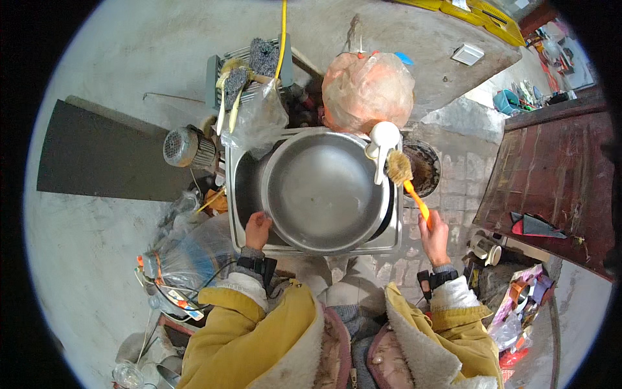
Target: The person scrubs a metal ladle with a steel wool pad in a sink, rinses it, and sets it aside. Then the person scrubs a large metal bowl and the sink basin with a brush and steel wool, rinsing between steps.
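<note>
My left hand (258,230) grips the lower left rim of a large round metal basin (326,192), which rests tilted or level, I cannot tell which, over a stainless steel sink (245,172). In my right hand (434,238) is the orange handle of a scrub brush (417,197); its tan bristle head points up and left, beside the white faucet (384,141). The faucet stands at the basin's upper right rim. The basin looks wet or shiny inside and holds no object.
A plastic-covered round bundle (368,92) sits behind the sink. Brushes (228,92) and a clear plastic bag (262,116) hang over its upper left. An electric motor (188,147) stands left, a round bucket-like opening (423,165) right. A reddish-brown wooden panel (554,180) is farther right.
</note>
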`<state>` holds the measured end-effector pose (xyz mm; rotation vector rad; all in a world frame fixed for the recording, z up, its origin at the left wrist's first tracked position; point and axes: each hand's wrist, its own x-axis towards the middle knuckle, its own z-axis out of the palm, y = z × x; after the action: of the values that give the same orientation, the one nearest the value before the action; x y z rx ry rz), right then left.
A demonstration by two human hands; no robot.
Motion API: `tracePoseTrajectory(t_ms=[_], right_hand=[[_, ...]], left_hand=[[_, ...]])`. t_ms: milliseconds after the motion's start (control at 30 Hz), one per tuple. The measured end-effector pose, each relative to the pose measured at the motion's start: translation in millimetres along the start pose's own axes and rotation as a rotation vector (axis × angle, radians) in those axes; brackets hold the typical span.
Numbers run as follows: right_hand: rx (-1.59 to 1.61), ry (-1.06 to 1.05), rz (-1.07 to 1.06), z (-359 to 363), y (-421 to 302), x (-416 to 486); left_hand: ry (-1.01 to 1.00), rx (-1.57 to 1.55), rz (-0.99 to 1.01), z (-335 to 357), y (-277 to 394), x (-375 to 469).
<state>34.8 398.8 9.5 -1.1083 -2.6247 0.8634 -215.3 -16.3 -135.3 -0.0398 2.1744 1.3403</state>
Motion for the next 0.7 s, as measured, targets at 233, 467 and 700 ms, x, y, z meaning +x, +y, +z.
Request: tracePoseTrajectory(t_ms=[233, 467, 700], right_hand=[[-0.167, -0.151, -0.19, 5, 1, -12], [-0.258, -0.285, -0.188, 16, -2, -74], [-0.049, -0.388, -0.1, 45, -23, -60]], left_hand=[[0.152, 0.246, 0.1, 11, 3, -1], [0.096, 0.09, 0.027, 8, -7, 6], [0.102, 0.013, 0.001, 11, 8, 22]])
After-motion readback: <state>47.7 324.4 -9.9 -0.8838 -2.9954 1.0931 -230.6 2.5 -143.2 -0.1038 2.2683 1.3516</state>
